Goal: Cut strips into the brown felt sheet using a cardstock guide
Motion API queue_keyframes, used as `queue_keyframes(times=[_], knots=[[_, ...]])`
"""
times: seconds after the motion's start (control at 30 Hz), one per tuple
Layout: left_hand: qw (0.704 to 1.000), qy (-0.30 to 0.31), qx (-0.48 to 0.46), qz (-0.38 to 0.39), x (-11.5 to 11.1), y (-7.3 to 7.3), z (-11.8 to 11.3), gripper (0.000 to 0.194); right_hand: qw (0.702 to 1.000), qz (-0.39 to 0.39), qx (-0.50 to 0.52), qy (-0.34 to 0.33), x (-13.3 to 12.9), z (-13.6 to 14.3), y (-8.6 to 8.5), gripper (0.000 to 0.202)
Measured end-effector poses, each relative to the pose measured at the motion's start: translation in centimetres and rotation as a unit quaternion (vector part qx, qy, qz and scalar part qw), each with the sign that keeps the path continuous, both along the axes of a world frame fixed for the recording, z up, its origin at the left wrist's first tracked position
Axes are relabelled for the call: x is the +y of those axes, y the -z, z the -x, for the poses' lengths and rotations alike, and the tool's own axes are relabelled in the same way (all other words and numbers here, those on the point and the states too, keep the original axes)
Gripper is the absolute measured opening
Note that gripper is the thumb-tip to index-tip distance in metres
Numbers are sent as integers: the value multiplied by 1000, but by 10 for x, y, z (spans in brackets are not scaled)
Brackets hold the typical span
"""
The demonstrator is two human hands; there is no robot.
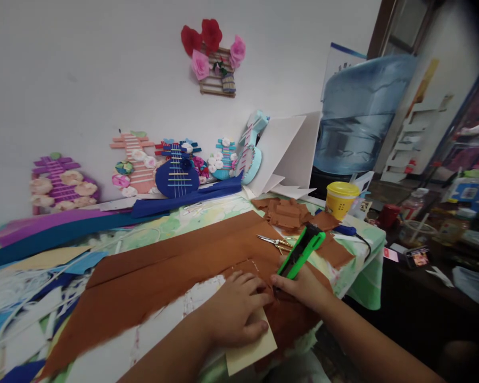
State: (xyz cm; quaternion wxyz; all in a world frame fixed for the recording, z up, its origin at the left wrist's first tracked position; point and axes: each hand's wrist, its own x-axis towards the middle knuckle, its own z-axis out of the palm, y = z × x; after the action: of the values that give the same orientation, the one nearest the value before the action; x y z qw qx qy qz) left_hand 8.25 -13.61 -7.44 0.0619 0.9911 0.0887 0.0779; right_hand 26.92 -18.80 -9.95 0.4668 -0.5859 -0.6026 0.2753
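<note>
In the head view my left hand [239, 306] lies flat with its fingers spread, pressing on brown fabric [167, 266] and on a cream card [255, 348] partly under the palm. My right hand [301, 284] is closed round a green and black utility knife [303, 252], held tilted, its lower end near the fabric just right of my left fingertips. That lower end is too dark to make out. A short dotted line marks the fabric above my left hand. White board [115, 348] shows beneath the fabric's near edge. Gold-handled scissors [269, 240] rest beyond the knife.
Brown fabric scraps [287, 213] and a yellow tub [340, 199] stand toward the back right. Decorated lute-shaped crafts [178, 173] lean along the wall. Paper and cloth offcuts [19, 298] crowd the left. A large water bottle [359, 114] stands behind the table's right end.
</note>
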Motion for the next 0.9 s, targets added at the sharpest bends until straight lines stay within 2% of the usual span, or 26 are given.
queue_keyframes(times=[0.27, 0.43, 0.6, 0.9], knots=[[1000, 2, 14, -12, 1, 1, 2, 39, 994, 16, 102, 32, 1, -8, 2, 37], [999, 10, 24, -18, 0, -1, 2, 43, 995, 66, 70, -30, 3, -10, -2, 39], [999, 6, 35, -16, -1, -2, 2, 42, 994, 73, 54, -67, 4, -10, -3, 43], [999, 11, 26, -16, -1, -1, 1, 43, 997, 46, -11, -53, 1, -5, 1, 37]])
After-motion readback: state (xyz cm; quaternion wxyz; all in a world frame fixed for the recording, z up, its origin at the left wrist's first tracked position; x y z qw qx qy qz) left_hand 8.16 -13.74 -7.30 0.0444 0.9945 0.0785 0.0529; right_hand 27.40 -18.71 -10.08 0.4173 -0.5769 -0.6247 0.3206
